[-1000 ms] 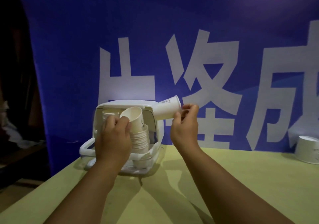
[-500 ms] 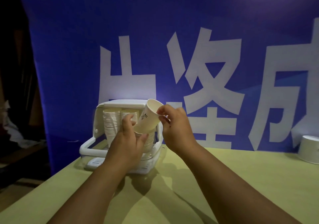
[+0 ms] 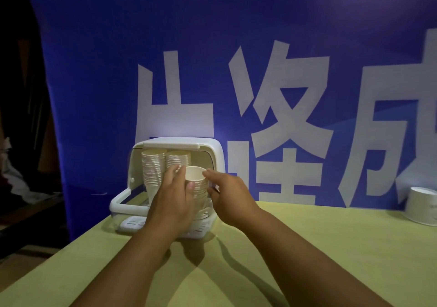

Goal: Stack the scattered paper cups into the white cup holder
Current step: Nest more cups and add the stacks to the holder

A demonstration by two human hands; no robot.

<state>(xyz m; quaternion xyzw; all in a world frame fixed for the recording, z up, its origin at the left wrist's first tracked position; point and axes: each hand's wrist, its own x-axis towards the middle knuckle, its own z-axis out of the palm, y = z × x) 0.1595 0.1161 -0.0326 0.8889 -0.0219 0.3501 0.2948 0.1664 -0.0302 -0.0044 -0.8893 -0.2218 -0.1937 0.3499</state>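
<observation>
The white cup holder (image 3: 212,150) stands on the yellow-green table (image 3: 307,247), in front of the blue banner (image 3: 236,46). Inside it, the top cup (image 3: 195,175) sits open side up on the front stack of cups (image 3: 199,195), between the two hands. The left hand (image 3: 172,202) wraps around this stack, fingers curled on its left side. The right hand (image 3: 230,195) is half open, its fingertips (image 3: 208,173) touching the right rim of the top cup. Two taller stacks (image 3: 153,171) stand behind.

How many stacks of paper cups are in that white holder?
3: the tallest stack at back left, a second stack beside it, and the front stack between both hands. More may hide behind the hands.
</observation>
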